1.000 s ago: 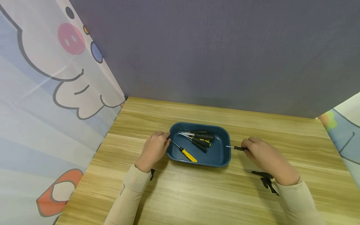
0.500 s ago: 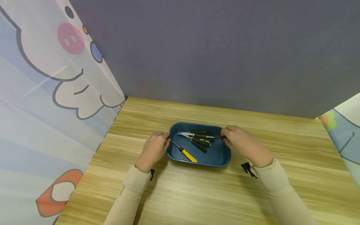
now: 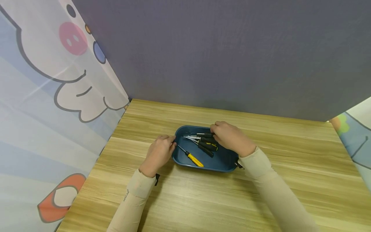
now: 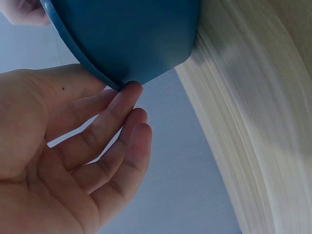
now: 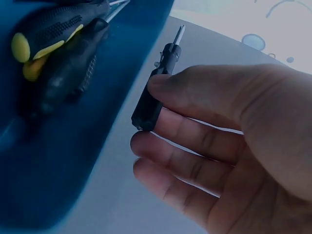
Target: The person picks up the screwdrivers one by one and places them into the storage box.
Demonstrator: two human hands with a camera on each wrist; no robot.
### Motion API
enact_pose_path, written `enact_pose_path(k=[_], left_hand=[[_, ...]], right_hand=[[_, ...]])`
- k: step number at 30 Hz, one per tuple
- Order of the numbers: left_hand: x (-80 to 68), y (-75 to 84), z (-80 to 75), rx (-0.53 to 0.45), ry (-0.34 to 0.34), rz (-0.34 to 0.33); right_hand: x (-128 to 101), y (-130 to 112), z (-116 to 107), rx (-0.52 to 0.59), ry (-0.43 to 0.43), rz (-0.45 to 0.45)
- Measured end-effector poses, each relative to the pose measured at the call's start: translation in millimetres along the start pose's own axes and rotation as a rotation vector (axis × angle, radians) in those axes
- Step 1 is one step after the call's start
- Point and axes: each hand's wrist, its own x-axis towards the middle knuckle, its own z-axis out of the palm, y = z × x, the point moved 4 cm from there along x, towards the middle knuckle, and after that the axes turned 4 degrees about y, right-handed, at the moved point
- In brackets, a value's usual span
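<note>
My left hand (image 3: 158,154) pinches the left rim of a dark blue tray (image 3: 220,166) between thumb and fingertips, as the left wrist view shows up close. My right hand (image 3: 232,137) is over the tray's far right part. Between its thumb and fingers it grips a small black screwdriver (image 5: 155,92) with a short metal tip. Inside the tray lie several screwdrivers with black handles, one with yellow trim (image 3: 211,146), their shafts pointing left. A yellow-handled screwdriver (image 3: 195,159) lies apart from them near the front wall. My right hand hides part of the pile.
The tray stands on a wood-grain table (image 3: 185,199). A grey panel (image 3: 220,58) rises along the table's far edge. At the left hangs a curtain (image 3: 43,135) with cartoon prints, and a similar printed cloth (image 3: 352,135) shows at the right.
My right hand has carried the black screwdriver leftward from beside the tray to over it. Another screwdriver seen earlier on the table no longer shows; my right sleeve covers that spot. My left hand stays put.
</note>
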Motion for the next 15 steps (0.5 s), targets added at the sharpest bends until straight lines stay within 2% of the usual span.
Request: enact_pose_path(k=[7, 15], left_hand=[[0.4, 0.4, -0.4, 0.006, -0.004, -0.001], [-0.5, 0.0, 0.3, 0.004, 0.0, -0.001]], right_hand=[[20, -5, 14, -0.002, -0.008, -0.018], [26, -7, 24, -0.012, -0.061, 0.008]])
